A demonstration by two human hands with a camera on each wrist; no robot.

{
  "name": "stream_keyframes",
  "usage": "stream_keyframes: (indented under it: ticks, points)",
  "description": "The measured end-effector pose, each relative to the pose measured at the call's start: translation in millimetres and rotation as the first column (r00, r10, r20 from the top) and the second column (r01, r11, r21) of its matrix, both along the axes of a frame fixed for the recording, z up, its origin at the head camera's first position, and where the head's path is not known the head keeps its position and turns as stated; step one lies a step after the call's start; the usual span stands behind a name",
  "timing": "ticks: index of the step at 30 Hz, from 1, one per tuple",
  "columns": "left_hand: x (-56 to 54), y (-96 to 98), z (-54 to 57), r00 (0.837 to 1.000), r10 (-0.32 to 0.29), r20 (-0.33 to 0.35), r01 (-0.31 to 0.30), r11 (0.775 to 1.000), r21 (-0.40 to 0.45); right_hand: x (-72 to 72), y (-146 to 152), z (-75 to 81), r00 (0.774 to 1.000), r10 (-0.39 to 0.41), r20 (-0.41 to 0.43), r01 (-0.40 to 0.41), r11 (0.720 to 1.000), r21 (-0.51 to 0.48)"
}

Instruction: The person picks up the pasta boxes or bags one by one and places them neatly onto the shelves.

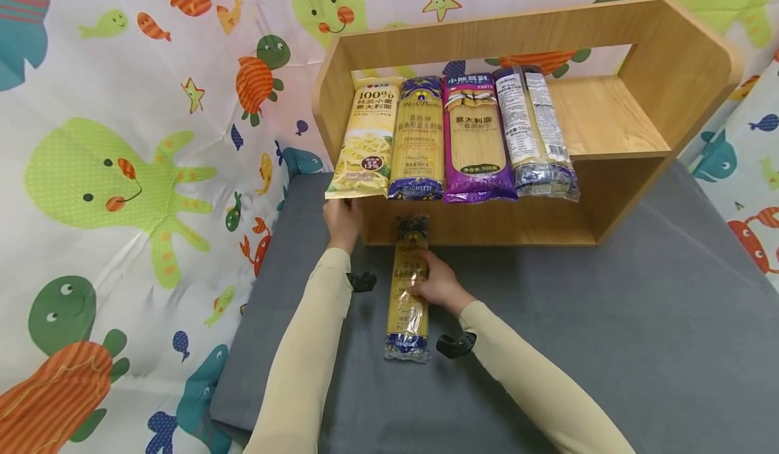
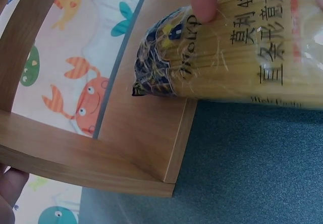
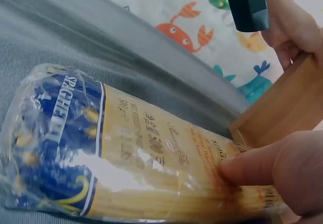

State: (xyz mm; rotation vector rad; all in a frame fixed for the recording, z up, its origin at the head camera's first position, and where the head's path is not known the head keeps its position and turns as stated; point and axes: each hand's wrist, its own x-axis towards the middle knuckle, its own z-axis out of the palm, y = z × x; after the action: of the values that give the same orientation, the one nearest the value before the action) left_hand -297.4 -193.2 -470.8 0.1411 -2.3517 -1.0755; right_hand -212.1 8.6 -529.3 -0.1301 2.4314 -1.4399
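A clear bag of spaghetti point(image 1: 406, 325) with blue printed ends is gripped around its middle by my right hand point(image 1: 441, 283). Its far end lies at the lower compartment's front edge, over the wooden board in the left wrist view. The near end extends over the grey surface. My left hand point(image 1: 343, 224) holds the left side panel of the wooden shelf point(image 1: 608, 112), below the upper board. In the right wrist view, the left hand's fingers point(image 3: 287, 52) curl over the panel's edge.
Several pasta packs line the upper board: a pale yellow pack point(image 1: 369, 129), a blue-ended spaghetti pack point(image 1: 417, 146), a purple pack point(image 1: 477, 136) and a white-labelled pack point(image 1: 517, 126). Their ends jut over the front edge. A cartoon-printed cloth point(image 1: 140, 237) hangs behind the grey surface point(image 1: 548, 332).
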Motion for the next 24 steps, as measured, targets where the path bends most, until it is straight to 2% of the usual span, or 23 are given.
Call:
stream_keyframes:
  ticks: [9,13,19,24]
  points:
    - [0.1,1.2,0.5,1.0,0.014,0.017,-0.014,1.0,0.004,-2.5,-14,3.3,1.0,-0.012,0.013,0.012,0.999,0.031]
    - [-0.7,2.5,-0.1,1.0,0.012,0.016,-0.012,1.0,0.016,-0.6,-14,2.3,0.999,-0.049,0.018,0.049,0.999,0.017]
    - [0.9,1.8,0.1,1.0,0.003,0.007,-0.003,1.0,0.025,7.6,-6,-1.1,0.996,-0.092,-0.007,0.092,0.996,-0.003]
    - [2.2,-1.1,-0.5,1.0,-0.01,-0.002,0.01,1.0,0.025,16.3,13,0.9,0.993,-0.114,-0.024,0.113,0.993,-0.021]
